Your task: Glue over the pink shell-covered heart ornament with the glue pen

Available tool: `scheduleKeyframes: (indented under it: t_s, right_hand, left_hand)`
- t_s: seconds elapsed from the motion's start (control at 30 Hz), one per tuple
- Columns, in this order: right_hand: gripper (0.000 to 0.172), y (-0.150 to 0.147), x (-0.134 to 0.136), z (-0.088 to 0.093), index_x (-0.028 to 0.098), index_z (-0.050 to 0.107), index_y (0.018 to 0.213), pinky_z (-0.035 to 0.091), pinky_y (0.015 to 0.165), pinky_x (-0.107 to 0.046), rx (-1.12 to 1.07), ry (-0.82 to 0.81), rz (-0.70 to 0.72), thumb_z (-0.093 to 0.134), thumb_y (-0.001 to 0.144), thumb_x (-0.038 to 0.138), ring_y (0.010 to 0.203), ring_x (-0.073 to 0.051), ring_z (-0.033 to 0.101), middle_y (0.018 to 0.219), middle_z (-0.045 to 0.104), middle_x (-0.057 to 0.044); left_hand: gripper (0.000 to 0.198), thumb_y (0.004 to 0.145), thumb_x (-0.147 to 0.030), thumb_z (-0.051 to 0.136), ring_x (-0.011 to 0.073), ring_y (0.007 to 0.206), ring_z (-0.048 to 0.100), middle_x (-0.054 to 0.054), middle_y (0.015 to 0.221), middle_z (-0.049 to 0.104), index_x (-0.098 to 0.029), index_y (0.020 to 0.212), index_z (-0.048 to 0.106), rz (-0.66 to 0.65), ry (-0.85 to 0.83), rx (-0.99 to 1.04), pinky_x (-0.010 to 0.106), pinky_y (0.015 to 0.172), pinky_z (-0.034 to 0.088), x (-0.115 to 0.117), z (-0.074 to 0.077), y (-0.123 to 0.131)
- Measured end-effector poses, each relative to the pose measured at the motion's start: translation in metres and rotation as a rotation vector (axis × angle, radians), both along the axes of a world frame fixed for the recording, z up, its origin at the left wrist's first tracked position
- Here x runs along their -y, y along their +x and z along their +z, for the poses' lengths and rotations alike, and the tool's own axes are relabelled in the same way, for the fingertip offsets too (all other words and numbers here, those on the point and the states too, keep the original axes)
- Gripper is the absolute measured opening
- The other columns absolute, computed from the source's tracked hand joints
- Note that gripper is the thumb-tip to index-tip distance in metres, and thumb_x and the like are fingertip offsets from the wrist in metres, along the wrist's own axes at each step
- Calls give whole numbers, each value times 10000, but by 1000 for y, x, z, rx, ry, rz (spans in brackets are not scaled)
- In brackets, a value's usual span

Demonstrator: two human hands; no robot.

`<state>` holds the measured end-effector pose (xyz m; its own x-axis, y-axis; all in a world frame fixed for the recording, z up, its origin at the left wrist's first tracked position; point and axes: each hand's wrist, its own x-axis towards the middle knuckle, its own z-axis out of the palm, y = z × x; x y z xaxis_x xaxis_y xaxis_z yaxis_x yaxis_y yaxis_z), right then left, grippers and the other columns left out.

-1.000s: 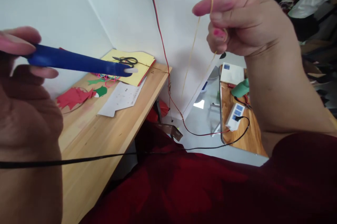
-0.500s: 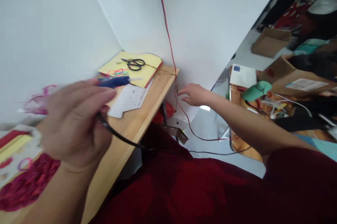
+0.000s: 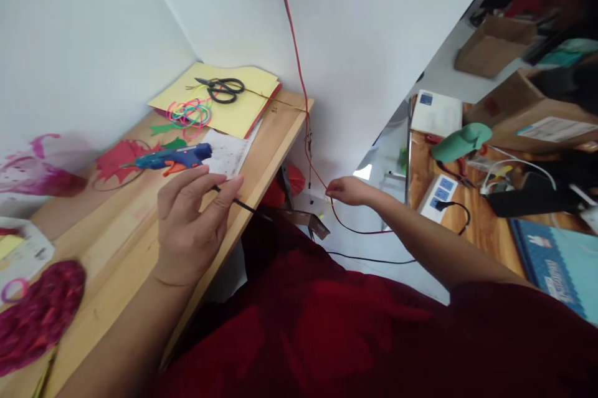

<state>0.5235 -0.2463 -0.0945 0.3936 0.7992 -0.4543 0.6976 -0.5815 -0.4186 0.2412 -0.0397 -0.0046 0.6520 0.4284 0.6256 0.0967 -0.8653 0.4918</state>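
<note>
My left hand point(image 3: 191, 217) is over the wooden table, fingers bent and apart. Just beyond its fingertips lies a blue glue gun point(image 3: 187, 155) with an orange trigger. The glue gun's black cord passes behind my left thumb; I see no firm grip on it. My right hand point(image 3: 348, 191) is beyond the table's right end, fingers closed on a thin red-and-black wire point(image 3: 317, 174) that hangs down the wall. The fingertips are partly hidden from me.
Black scissors point(image 3: 224, 90) and tangled neon cords point(image 3: 189, 114) lie on yellow paper point(image 3: 256, 111). A dark red braided piece point(image 3: 42, 311) sits at lower left. On the right are a power strip point(image 3: 436, 199), a green roll point(image 3: 460, 141) and cardboard boxes point(image 3: 537, 105).
My left hand has let go of the glue gun, which now lies on the table. My right hand has moved slightly down and closed on the red-and-black wire. The view has shifted.
</note>
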Motion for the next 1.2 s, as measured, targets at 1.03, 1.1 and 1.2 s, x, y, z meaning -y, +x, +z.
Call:
scheduleKeyframes:
  t_s: [1.03, 1.1, 1.2]
  right_hand:
    - [409, -33, -33, -33, 215, 656, 779, 447, 660, -307, -185, 352, 21, 456, 938, 534, 685, -195, 616, 729, 700, -38]
    - [407, -34, -32, -36, 216, 657, 789, 446, 664, -310, -192, 335, 23, 451, 942, 531, 692, -198, 619, 743, 706, -41]
    - [384, -38, -30, -42, 215, 657, 801, 437, 663, -310, -195, 312, 44, 443, 946, 500, 704, -202, 620, 752, 705, -46]
  left_hand:
    - [356, 975, -95, 511, 315, 1295, 484, 168, 1197, 592, -111, 1313, 619, 13, 461, -138, 507, 1051, 525, 6, -22, 46]
    - [365, 966, -78, 516, 315, 1293, 480, 171, 1196, 592, -101, 1315, 620, 5, 454, -138, 509, 1052, 523, 6, -25, 45]
    - [357, 950, -67, 549, 304, 1280, 483, 160, 1182, 600, -106, 1294, 638, 10, 406, -108, 500, 1063, 518, 6, -27, 43]
